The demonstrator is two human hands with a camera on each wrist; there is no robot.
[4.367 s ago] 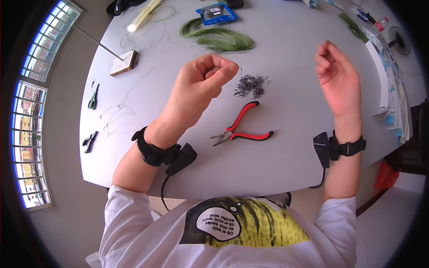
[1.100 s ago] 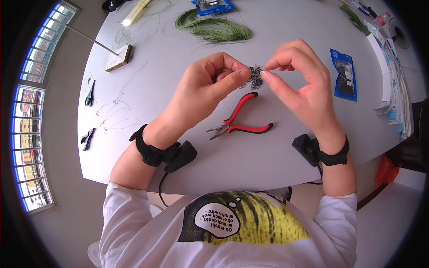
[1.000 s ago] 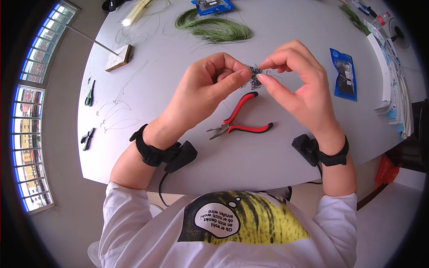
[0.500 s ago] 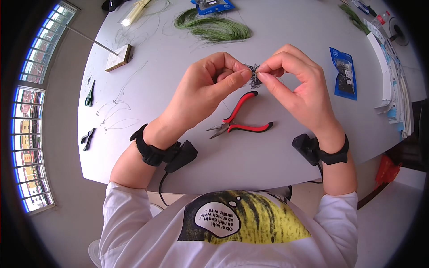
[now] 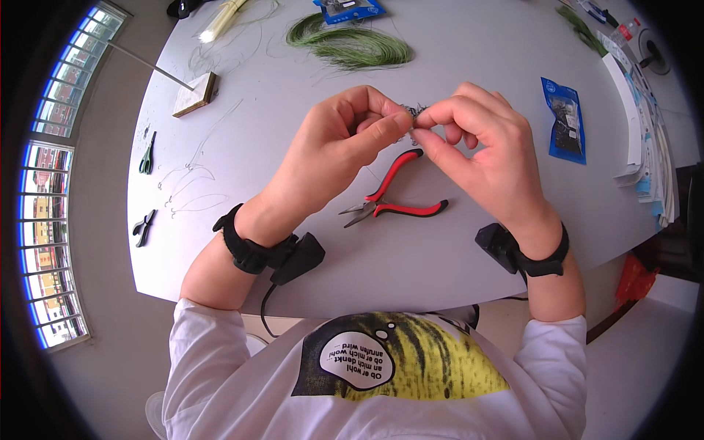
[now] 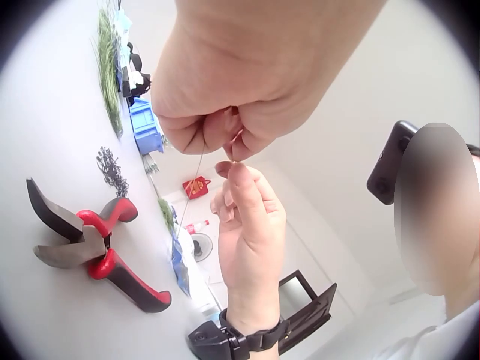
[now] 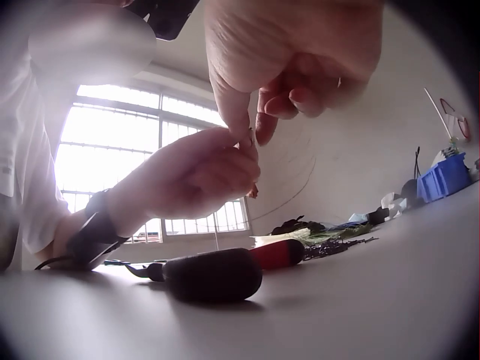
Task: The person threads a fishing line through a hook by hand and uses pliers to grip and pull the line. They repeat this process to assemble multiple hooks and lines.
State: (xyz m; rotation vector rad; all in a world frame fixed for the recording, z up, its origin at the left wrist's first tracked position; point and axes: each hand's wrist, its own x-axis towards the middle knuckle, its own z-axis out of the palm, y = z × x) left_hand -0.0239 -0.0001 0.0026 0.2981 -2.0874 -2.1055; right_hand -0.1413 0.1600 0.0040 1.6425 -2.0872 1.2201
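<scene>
My left hand point(image 5: 330, 143) pinches between thumb and curled forefinger; a tiny fish hook showed at these fingertips earlier but is now hidden. The thumb and forefinger of my right hand point(image 5: 484, 139) pinch right at the left fingertips. A thin fishing line point(image 6: 196, 176) trails from the fingers in the left wrist view. Just behind the fingertips lies a pile of small dark fish hooks point(image 6: 111, 169), partly covered in the head view. Red-and-black pliers point(image 5: 408, 213) rest with spread handles on the table below the hands.
At the back lies a bundle of green strands point(image 5: 352, 48). A blue packet point(image 5: 564, 121) sits to the right, another blue packet point(image 5: 350, 9) at the far edge. Leftward are a wooden block with a rod point(image 5: 195, 95), small scissors point(image 5: 148, 155), black cutters point(image 5: 145, 229) and tied hooks point(image 5: 173, 202).
From raised and apart on the right, my right hand has come in to the left fingertips, and over the last second edged further left. The left hand has stayed nearly still.
</scene>
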